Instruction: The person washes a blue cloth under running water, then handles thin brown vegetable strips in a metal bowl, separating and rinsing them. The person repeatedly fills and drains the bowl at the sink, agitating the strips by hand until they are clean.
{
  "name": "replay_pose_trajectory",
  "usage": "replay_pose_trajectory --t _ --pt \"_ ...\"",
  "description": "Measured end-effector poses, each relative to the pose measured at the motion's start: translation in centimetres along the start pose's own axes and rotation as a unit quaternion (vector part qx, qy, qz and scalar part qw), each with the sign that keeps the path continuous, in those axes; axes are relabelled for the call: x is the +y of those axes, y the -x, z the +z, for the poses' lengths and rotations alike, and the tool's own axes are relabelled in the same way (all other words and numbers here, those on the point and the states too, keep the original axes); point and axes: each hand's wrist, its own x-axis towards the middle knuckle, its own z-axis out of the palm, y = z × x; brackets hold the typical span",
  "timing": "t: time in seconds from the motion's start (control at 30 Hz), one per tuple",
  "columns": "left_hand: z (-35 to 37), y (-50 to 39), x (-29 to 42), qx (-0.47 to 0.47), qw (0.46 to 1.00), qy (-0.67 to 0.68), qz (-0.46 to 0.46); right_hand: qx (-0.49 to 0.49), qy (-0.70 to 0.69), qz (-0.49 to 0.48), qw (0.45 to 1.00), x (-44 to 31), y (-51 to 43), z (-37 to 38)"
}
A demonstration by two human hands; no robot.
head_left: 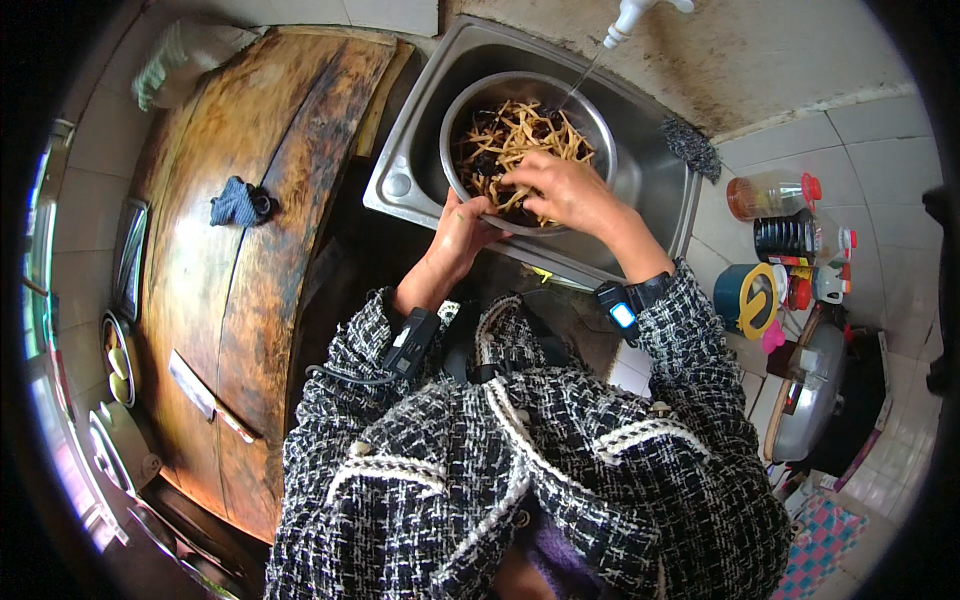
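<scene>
A round metal basin (606, 142) stands tilted in a stainless steel sink (409, 161). It holds dark pieces, too unclear to name, with pale yellowish strips of food (529, 131) over them. Water runs from a white plastic tap (628, 22) into the basin. My left hand (461, 232) grips the basin's near left rim, thumb on top and fingers beneath. My right hand (562, 191) is over the near side of the basin, fingers curled and parted at the strips; whether it pinches any cannot be told.
A wooden worktop (262, 135) at left bears a blue cloth (238, 202) and a cleaver (193, 386). A dark scouring pad (690, 148) lies on the sink's right edge. Further right are plastic bottles (769, 196), a blue-and-yellow container (746, 300) and a lidded pan (810, 390).
</scene>
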Motion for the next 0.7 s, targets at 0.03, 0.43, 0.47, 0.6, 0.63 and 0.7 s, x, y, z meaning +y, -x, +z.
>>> replay_pose_trajectory --t 0.03,0.43,0.47,0.6,0.63,0.7 --pt "0.0 0.0 0.0 -0.003 1.0 -0.004 0.003 -0.024 0.001 -0.05 0.998 -0.2 0.1 0.3" --pt "0.0 0.0 0.2 -0.021 0.999 -0.031 0.001 0.092 -0.215 0.002 0.972 2.3 0.0 -1.0" --pt "0.1 0.0 0.2 -0.02 0.999 -0.032 0.005 0.07 -0.258 0.059 0.962 2.2 0.0 -1.2" --pt "0.2 0.2 0.2 -0.026 0.999 -0.039 0.015 0.076 -0.052 0.101 0.991 1.0 0.4 -1.3" --pt "0.1 0.1 0.2 -0.025 0.999 -0.036 0.007 0.079 -0.025 0.094 0.992 0.6 0.5 -1.0" --pt "0.0 0.2 0.3 -0.027 0.999 -0.031 0.0 0.076 0.024 0.081 0.994 0.0 0.7 -0.3"
